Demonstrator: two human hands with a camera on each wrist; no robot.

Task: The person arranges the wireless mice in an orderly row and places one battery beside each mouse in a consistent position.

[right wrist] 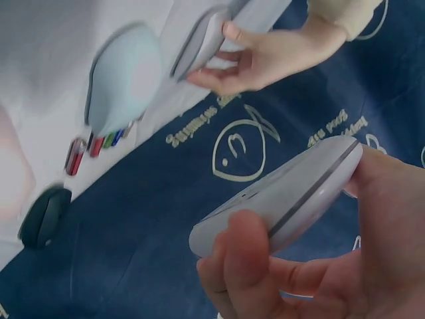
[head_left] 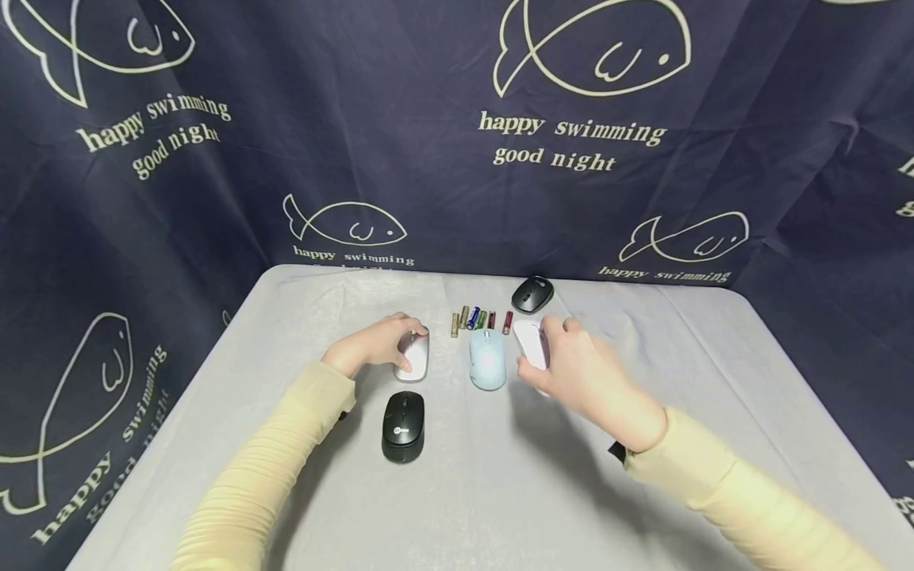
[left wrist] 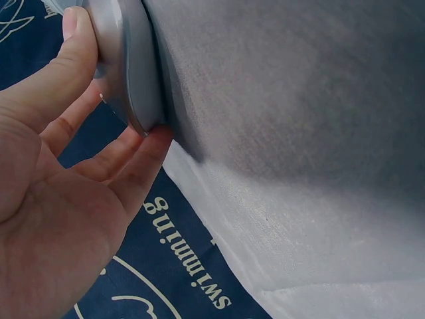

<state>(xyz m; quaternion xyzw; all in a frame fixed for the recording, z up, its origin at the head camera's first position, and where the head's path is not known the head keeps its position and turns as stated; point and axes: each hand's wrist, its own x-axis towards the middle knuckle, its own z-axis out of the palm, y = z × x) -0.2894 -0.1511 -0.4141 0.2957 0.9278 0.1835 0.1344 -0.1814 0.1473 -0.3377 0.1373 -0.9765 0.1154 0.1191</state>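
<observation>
My left hand (head_left: 381, 341) grips a silver-white computer mouse (head_left: 414, 358) by its sides, left of centre on the table. In the left wrist view the thumb and fingertips pinch the edges of this mouse (left wrist: 126, 60), close over the cloth. On the other side, my right hand (head_left: 581, 371) holds a white mouse (head_left: 530, 342) between thumb and fingers, tilted; the right wrist view shows the white mouse (right wrist: 285, 193) edge-on with a grey band along its side. Between the hands lies a light blue mouse (head_left: 488, 361).
Several small batteries (head_left: 473, 319) in various colours lie behind the blue mouse. One black mouse (head_left: 532, 294) sits at the back right, another black mouse (head_left: 403, 426) nearer the front left. A pale cloth covers the table (head_left: 457, 507); a dark blue printed curtain (head_left: 443, 143) hangs behind it.
</observation>
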